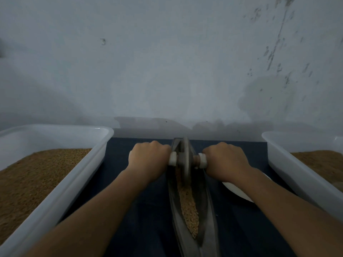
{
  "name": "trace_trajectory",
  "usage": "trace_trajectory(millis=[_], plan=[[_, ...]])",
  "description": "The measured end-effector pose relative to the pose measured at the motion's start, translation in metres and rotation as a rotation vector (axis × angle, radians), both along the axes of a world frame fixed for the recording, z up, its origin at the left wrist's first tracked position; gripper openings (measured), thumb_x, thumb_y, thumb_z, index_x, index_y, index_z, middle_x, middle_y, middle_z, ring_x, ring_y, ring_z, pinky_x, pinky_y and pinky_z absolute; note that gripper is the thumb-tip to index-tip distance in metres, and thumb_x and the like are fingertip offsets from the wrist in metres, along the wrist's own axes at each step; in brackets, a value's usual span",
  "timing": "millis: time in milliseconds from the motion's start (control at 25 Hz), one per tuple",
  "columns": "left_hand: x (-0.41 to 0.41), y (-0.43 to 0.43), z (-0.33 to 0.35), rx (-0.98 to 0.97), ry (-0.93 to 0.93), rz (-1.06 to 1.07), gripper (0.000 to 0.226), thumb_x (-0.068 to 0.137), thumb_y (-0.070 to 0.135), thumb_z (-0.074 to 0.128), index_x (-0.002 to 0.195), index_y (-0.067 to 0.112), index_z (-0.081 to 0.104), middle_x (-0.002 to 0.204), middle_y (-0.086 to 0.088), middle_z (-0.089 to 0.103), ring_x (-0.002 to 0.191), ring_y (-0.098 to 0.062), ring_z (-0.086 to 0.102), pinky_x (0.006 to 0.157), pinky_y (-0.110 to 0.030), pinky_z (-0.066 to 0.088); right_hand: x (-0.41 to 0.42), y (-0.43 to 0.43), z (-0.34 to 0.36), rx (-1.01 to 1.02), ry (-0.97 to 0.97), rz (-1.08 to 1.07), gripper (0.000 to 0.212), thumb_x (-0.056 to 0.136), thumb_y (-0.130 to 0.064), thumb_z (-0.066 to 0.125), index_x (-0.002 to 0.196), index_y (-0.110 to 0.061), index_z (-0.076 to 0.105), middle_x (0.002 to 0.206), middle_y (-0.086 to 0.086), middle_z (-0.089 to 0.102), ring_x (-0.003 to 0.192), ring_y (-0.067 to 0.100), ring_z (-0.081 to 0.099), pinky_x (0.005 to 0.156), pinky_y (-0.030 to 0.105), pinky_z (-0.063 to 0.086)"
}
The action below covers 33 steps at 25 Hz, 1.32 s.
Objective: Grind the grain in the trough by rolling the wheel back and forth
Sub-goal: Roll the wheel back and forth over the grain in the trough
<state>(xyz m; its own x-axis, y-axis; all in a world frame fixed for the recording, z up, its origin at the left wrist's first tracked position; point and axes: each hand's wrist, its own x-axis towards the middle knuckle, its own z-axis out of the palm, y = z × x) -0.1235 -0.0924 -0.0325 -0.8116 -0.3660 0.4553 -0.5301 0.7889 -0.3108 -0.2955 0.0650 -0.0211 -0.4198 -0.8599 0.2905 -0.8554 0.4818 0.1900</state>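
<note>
My left hand (148, 160) and right hand (227, 161) clench the grey metal wheel's (183, 156) axle. I'd press evenly over the narrow trough's (208, 216) tan grain (188, 208).

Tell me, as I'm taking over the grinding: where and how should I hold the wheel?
By the axle handles either side of the wheel, one hand each, closing over them from above, as the left hand and right hand do. The thin disc stands upright in the narrow trough.

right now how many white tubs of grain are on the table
2. Left tub and right tub flank the trough, both holding grain; both run off frame, so more may be hidden.
</note>
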Motion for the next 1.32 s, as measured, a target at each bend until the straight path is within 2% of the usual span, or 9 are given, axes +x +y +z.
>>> trace_trajectory(millis=[160,280,440,520,680,840,1040,1200,1320], plan=[[-0.004,-0.001,0.007,0.026,0.000,0.007,0.010,0.086,0.028,0.062,0.086,0.027,0.052,0.068,0.006,0.038,0.058,-0.020,0.041,0.053,-0.033,0.033,-0.003,-0.004,0.004,0.002,-0.005,0.001,0.027,0.074,-0.035,0.065,0.065,-0.031,0.040,0.073,-0.007,0.053,0.066,0.020,0.052,0.057,0.029,0.037],[0.020,0.023,0.001,0.009,0.019,0.002,0.021,0.085,0.028,0.063,0.082,0.027,0.042,0.064,0.007,0.031,0.053,-0.018,0.036,0.050,-0.031,0.028,0.016,0.018,0.000,-0.017,0.017,0.008,0.021,0.076,-0.035,0.066,0.074,-0.034,0.045,0.077,-0.005,0.053,0.069,0.022,0.053,0.060,0.031,0.039],[0.061,0.060,-0.007,-0.002,0.032,-0.029,0.033,0.079,0.029,0.067,0.075,0.028,0.034,0.058,0.009,0.030,0.045,-0.012,0.026,0.044,-0.027,0.016,0.044,0.060,-0.005,-0.048,0.119,0.074,0.034,0.070,-0.036,0.067,0.067,-0.036,0.033,0.061,-0.011,0.038,0.054,0.017,0.043,0.046,0.025,0.022],[0.069,0.068,-0.005,-0.014,0.024,-0.039,0.038,0.078,0.030,0.069,0.075,0.028,0.031,0.058,0.009,0.026,0.044,-0.011,0.022,0.044,-0.027,0.014,0.049,0.070,-0.004,-0.042,0.132,0.071,0.034,0.070,-0.037,0.067,0.067,-0.036,0.033,0.060,-0.011,0.038,0.052,0.015,0.042,0.045,0.024,0.019],[0.050,0.053,-0.002,-0.026,0.006,-0.034,0.025,0.083,0.029,0.064,0.080,0.028,0.040,0.061,0.008,0.029,0.049,-0.014,0.030,0.045,-0.029,0.017,0.038,0.058,-0.008,-0.037,0.077,0.023,0.035,0.072,-0.038,0.066,0.063,-0.035,0.032,0.062,-0.011,0.042,0.053,0.012,0.041,0.047,0.025,0.023],[0.015,0.018,-0.001,0.000,-0.003,0.004,0.011,0.084,0.028,0.064,0.089,0.026,0.054,0.064,0.006,0.033,0.055,-0.018,0.039,0.049,-0.032,0.027,0.009,0.017,-0.008,-0.042,0.027,0.009,0.028,0.073,-0.041,0.064,0.066,-0.034,0.038,0.066,-0.010,0.042,0.062,0.020,0.049,0.056,0.030,0.038],[-0.008,-0.001,0.010,0.017,-0.003,0.028,0.006,0.085,0.025,0.062,0.088,0.026,0.057,0.068,0.004,0.042,0.056,-0.021,0.042,0.052,-0.033,0.032,-0.007,-0.006,-0.004,-0.047,0.009,-0.007,0.029,0.075,-0.039,0.063,0.064,-0.033,0.037,0.067,-0.010,0.044,0.064,0.019,0.049,0.056,0.029,0.036],[0.023,0.029,0.004,0.024,0.013,-0.001,0.017,0.085,0.026,0.063,0.083,0.025,0.046,0.064,0.006,0.032,0.054,-0.018,0.038,0.051,-0.032,0.030,0.021,0.026,-0.007,-0.051,0.044,-0.011,0.032,0.076,-0.039,0.066,0.068,-0.034,0.036,0.065,-0.010,0.038,0.062,0.019,0.048,0.056,0.030,0.039],[0.057,0.059,-0.002,0.004,0.042,-0.040,0.031,0.082,0.030,0.067,0.079,0.027,0.036,0.061,0.008,0.029,0.050,-0.015,0.034,0.048,-0.029,0.023,0.046,0.059,-0.003,-0.026,0.085,0.017,0.036,0.076,-0.037,0.065,0.065,-0.033,0.031,0.064,-0.010,0.039,0.059,0.017,0.048,0.051,0.027,0.033]])
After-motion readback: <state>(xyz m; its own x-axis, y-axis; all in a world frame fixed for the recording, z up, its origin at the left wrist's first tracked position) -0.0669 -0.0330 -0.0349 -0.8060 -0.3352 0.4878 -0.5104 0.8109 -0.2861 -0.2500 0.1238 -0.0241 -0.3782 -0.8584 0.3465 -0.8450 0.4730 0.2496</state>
